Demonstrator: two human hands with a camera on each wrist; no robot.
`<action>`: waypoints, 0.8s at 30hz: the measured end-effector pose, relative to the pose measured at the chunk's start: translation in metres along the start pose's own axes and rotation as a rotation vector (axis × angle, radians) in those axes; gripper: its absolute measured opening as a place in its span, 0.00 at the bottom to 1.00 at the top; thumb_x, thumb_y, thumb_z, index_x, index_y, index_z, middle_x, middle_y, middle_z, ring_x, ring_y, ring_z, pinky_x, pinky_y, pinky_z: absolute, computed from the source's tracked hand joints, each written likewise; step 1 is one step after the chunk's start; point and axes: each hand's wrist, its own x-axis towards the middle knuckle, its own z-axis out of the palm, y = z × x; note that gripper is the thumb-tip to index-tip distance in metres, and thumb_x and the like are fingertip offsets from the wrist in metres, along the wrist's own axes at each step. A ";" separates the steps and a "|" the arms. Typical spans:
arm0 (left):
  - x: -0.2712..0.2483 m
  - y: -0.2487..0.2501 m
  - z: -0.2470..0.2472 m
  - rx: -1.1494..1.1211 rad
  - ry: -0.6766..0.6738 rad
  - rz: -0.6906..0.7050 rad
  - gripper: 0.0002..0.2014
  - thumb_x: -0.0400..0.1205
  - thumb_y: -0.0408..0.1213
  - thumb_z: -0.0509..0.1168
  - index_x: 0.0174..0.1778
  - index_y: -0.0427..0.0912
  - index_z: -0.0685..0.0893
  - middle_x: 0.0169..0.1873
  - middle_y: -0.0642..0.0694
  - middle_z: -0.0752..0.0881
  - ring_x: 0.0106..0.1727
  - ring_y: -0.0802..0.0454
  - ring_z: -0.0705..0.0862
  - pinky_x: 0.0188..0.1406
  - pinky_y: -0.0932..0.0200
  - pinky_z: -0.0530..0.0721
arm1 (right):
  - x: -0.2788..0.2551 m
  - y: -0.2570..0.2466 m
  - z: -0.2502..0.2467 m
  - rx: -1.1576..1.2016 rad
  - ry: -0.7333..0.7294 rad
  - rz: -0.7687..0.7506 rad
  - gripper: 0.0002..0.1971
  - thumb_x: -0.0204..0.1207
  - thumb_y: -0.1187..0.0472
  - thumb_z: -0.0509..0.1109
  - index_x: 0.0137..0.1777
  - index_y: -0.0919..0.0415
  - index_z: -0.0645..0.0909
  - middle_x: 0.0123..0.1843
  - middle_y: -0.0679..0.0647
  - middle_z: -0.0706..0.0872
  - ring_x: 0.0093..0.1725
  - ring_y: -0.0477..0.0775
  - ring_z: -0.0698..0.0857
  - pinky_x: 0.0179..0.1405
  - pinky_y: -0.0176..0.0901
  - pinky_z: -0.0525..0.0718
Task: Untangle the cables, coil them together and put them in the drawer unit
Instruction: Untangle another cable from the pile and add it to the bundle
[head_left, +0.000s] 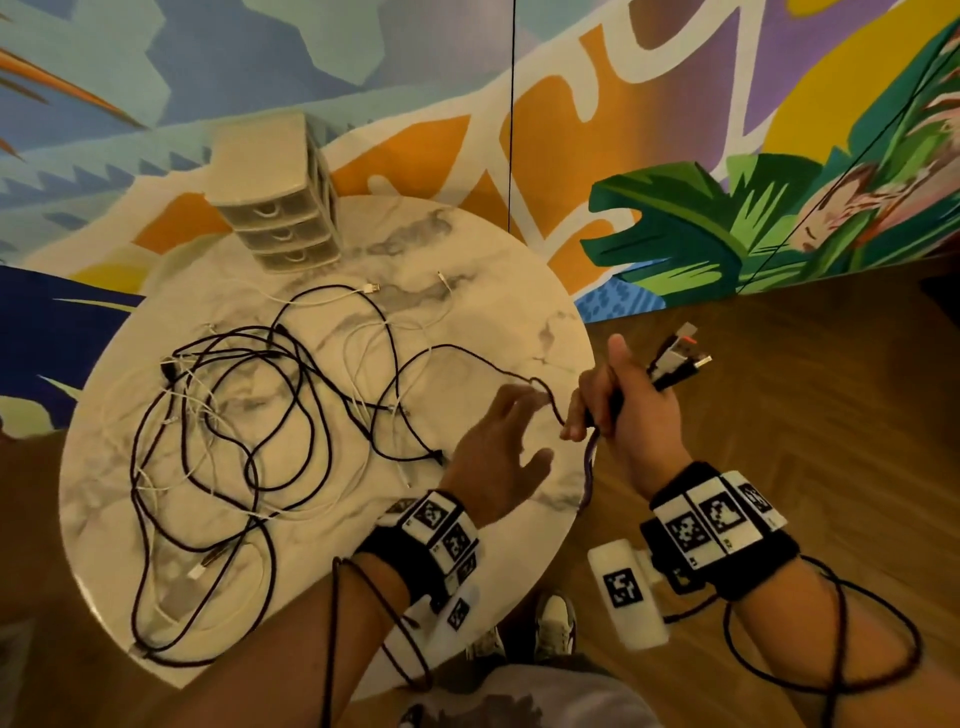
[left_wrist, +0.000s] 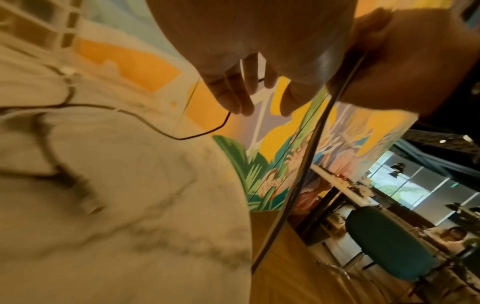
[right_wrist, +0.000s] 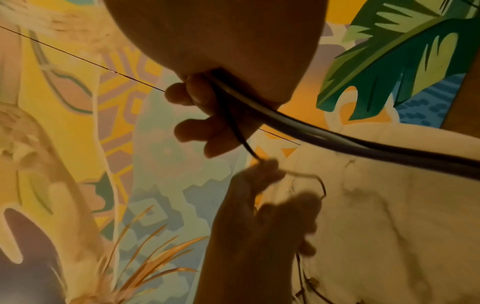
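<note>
Cables (head_left: 249, 415): limp, light tangle, left-centre on marble table (head_left: 467, 249); will snag, so take plug ends. Drawer unit (head_left: 275, 208) upper left. Left hand (head_left: 498, 457) centre, fingers spread, empty. Right hand (head_left: 623, 405) right, fist round gathered plug ends.

Dim warm light; wrist views blurry, distorted.
</note>
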 end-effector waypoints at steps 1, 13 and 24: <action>0.008 0.006 0.000 0.000 -0.006 0.027 0.14 0.77 0.42 0.68 0.58 0.48 0.77 0.58 0.55 0.73 0.35 0.58 0.77 0.33 0.62 0.79 | 0.000 0.001 0.002 0.019 -0.003 0.010 0.30 0.78 0.44 0.58 0.21 0.66 0.62 0.18 0.60 0.61 0.17 0.59 0.74 0.32 0.52 0.76; -0.015 -0.027 0.035 0.038 -0.565 -0.165 0.12 0.86 0.46 0.56 0.49 0.41 0.79 0.50 0.42 0.81 0.51 0.45 0.80 0.49 0.54 0.75 | 0.004 0.003 -0.002 0.026 -0.056 0.116 0.28 0.86 0.53 0.54 0.22 0.60 0.58 0.16 0.52 0.59 0.14 0.47 0.55 0.14 0.34 0.53; -0.022 -0.078 -0.073 0.357 -0.010 -0.478 0.17 0.87 0.46 0.52 0.53 0.40 0.83 0.49 0.37 0.87 0.52 0.37 0.84 0.49 0.49 0.78 | 0.010 -0.004 -0.051 -0.422 0.197 0.022 0.23 0.84 0.50 0.58 0.26 0.54 0.65 0.20 0.44 0.67 0.22 0.44 0.65 0.27 0.40 0.64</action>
